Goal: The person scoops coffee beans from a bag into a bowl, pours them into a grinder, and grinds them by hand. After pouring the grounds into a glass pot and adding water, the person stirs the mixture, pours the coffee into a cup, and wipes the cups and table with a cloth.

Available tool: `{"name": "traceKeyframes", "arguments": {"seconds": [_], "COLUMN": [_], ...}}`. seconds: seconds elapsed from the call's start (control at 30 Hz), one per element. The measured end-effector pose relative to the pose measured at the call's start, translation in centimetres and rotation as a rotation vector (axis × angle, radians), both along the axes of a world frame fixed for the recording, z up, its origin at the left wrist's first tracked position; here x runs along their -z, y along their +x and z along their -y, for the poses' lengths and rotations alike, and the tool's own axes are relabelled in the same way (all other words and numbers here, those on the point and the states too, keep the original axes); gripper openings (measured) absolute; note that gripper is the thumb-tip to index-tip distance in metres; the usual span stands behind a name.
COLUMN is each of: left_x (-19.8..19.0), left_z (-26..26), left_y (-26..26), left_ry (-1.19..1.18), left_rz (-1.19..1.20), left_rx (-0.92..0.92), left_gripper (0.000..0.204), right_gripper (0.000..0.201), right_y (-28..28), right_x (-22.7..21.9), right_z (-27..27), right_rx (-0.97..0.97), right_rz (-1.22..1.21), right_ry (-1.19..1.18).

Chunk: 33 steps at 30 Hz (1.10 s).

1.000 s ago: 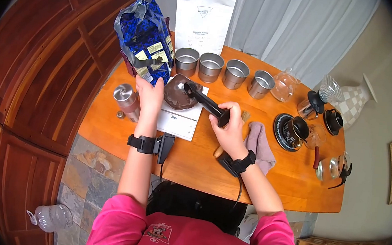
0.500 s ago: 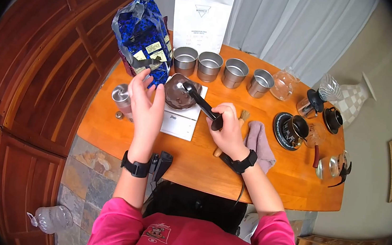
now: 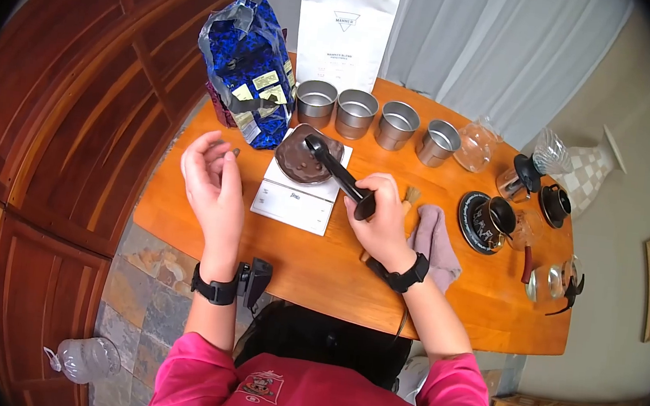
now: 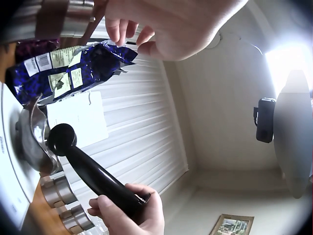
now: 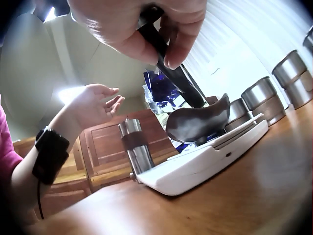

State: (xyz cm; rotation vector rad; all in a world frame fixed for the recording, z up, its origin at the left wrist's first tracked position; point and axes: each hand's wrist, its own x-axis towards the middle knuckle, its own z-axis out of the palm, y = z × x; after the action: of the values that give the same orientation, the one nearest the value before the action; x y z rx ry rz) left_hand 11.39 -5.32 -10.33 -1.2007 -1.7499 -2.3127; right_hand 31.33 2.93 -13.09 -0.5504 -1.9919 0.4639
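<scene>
My right hand [image 3: 378, 220] grips a black scoop [image 3: 343, 178] by its handle. The scoop's bowl end hangs over a brown, wavy-rimmed dish [image 3: 294, 162], which sits on a white scale [image 3: 293, 209]. My left hand [image 3: 214, 191] is raised to the left of the scale, its fingers loosely bent and apart. In the head view it covers the metal hand grinder; the right wrist view shows that grinder [image 5: 136, 147] standing behind the scale. A crumpled blue bag [image 3: 248, 68] stands behind the dish.
Several metal cups [image 3: 356, 114] stand in a row behind the scale, before a tall white bag [image 3: 346, 39]. To the right lie a brush [image 3: 410, 196] and a folded mauve cloth [image 3: 433, 242]. A black cup on a saucer [image 3: 471, 226] and glassware [image 3: 546, 282] stand farther right.
My left hand has drawn away from beside the dish to the left and nearer me, its fingers spreading. The right hand keeps the scoop over the dish, tilted slightly differently.
</scene>
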Motion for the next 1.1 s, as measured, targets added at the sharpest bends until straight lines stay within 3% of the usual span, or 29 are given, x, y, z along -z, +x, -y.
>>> {"name": "traceKeyframes", "arguments": {"seconds": [0.17, 0.2, 0.3, 0.33, 0.43, 0.47, 0.57, 0.6, 0.67, 0.77, 0.8, 0.83, 0.9, 0.97, 1.0, 1.1], "left_x": [-1.7, -2.1, -2.0, -1.7, -1.3, -1.3, -1.1, -1.3, -2.0, -3.1, -3.4, -3.7, -4.1, -4.4, -3.3, -2.5], "left_z": [0.3, 0.3, 0.4, 0.5, 0.6, 0.6, 1.0, 1.2, 1.9, 2.9, 3.3, 3.6, 3.9, 3.0, 2.4, 0.6], "left_y": [1.8, 2.7, 4.6, 4.7, 5.3, 5.3, 3.7, 3.3, 3.0, 2.2, 1.9, 1.7, 1.2, 1.7, 0.8, 0.4], "left_ry": [-0.126, -0.141, -0.173, -0.230, -0.236, -0.125, -0.124, -0.110, -0.085, -0.094, -0.123, -0.152, -0.193, -0.026, -0.105, -0.231], "left_rz": [-0.456, -0.457, -0.407, -0.380, 0.268, 0.441, 0.568, 0.625, 0.621, 0.507, 0.429, 0.351, 0.225, 0.100, -0.006, -0.371], "left_rx": [0.115, 0.185, 0.367, 0.429, 0.749, 0.850, 0.933, 0.945, 0.869, 0.722, 0.668, 0.615, 0.354, 0.111, -0.005, -0.155], "left_gripper": [0.022, 0.021, 0.021, 0.022, 0.023, 0.023, 0.016, 0.011, 0.009, 0.008, 0.008, 0.009, 0.013, 0.012, 0.011, 0.012], "right_gripper": [0.039, 0.040, 0.045, 0.048, 0.049, 0.048, 0.047, 0.047, 0.050, 0.053, 0.055, 0.054, 0.053, 0.044, 0.041, 0.032], "right_y": [-0.6, -0.8, -1.8, -1.8, -1.9, -1.5, -1.6, -1.8, -2.2, -2.7, -2.6, -2.7, -3.1, -2.7, -2.5, -1.9], "right_x": [-1.7, -2.1, -3.4, -3.4, -3.6, -4.0, -2.9, -2.7, -2.4, -2.0, -2.2, -2.3, -2.6, -2.5, -2.4, -1.9], "right_z": [1.4, 1.7, 3.4, 3.6, 4.7, 5.1, 5.2, 5.3, 5.2, 5.0, 4.6, 4.6, 4.8, 4.7, 4.6, 4.4], "right_rx": [0.092, 0.072, -0.205, -0.276, -0.420, -0.409, -0.619, -0.589, -0.531, -0.505, -0.372, -0.337, -0.264, -0.235, -0.227, -0.230], "right_rz": [-0.206, -0.208, -0.500, -0.516, -0.635, -0.542, -0.572, -0.534, -0.461, -0.310, -0.113, -0.109, -0.101, -0.073, -0.055, -0.008], "right_ry": [-0.312, -0.312, -0.551, -0.522, -0.569, -0.544, -0.769, -0.778, -0.792, -0.630, -0.407, -0.388, -0.351, -0.304, -0.281, -0.255]}}
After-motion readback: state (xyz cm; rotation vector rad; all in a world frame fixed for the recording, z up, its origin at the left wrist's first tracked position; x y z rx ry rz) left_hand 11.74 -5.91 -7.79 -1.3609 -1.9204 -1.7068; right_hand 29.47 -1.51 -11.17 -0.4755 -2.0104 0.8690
